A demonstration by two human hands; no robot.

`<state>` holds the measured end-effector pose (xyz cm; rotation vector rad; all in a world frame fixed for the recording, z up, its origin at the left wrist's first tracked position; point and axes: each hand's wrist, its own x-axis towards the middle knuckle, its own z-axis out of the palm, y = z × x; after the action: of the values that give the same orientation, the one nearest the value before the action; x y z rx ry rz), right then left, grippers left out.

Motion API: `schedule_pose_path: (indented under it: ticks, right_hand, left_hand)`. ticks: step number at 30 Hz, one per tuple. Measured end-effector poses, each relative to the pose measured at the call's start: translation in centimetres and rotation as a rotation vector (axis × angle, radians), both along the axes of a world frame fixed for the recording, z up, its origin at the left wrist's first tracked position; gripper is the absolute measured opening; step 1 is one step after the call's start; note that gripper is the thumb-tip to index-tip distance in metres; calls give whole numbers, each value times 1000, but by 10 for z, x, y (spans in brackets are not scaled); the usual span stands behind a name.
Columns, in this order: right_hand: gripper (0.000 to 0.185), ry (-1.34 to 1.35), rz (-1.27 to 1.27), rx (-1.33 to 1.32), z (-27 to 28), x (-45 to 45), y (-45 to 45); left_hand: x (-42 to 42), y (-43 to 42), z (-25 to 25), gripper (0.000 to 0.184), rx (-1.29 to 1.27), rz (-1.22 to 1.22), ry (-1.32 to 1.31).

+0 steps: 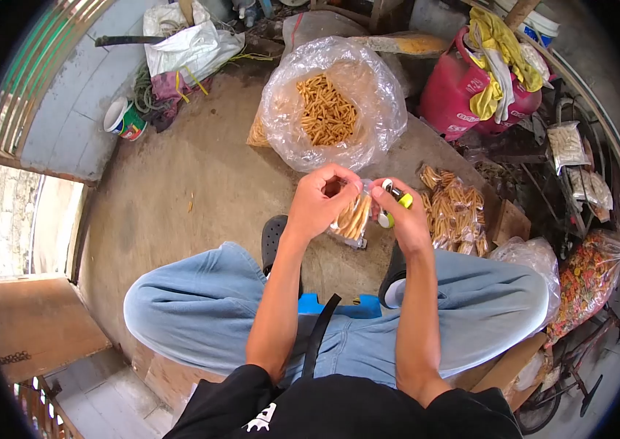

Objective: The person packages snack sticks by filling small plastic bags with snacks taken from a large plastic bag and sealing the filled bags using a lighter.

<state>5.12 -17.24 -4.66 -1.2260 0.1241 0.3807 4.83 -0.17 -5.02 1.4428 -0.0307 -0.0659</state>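
Between my hands is a small clear bag of stick snacks (354, 214), tilted, its top edge gathered upward. My left hand (317, 201) is closed, thumb and fingers pinching the bag's upper left side. In my closed right hand (408, 219) is a small black and yellow-green hand tool (403, 196); its exact kind is hard to make out. The right thumb lies against the bag's upper right corner. Beyond my hands stands a large open plastic bag (379, 124) with loose brown snack sticks (327, 110) inside. Filled small packets (456, 212) lie piled right of my right hand.
A blue stool (357, 309) shows between my legs. Pink gas cylinders (450, 91) draped with a yellow cloth (496, 36) stand back right. A bag of colourful snacks (591, 282) is at the right. A white sack (185, 47) and a paint bucket (123, 121) are back left.
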Motion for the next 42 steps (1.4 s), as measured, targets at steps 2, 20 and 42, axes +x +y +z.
schedule_pose_path:
  ticks: [2,20,42]
  right_hand:
    - [15,-126,36,-104,5,-3,-4]
    - [7,-192,59,-226,13,-14,-8]
    - [18,214,28,56,18,-10,-2]
  left_hand:
    - [-5,-5,8,9,50,-27,6]
    - [-40,-9,4,12,-301,86,46]
    - [-43,-20,-1,12,-48,157,30]
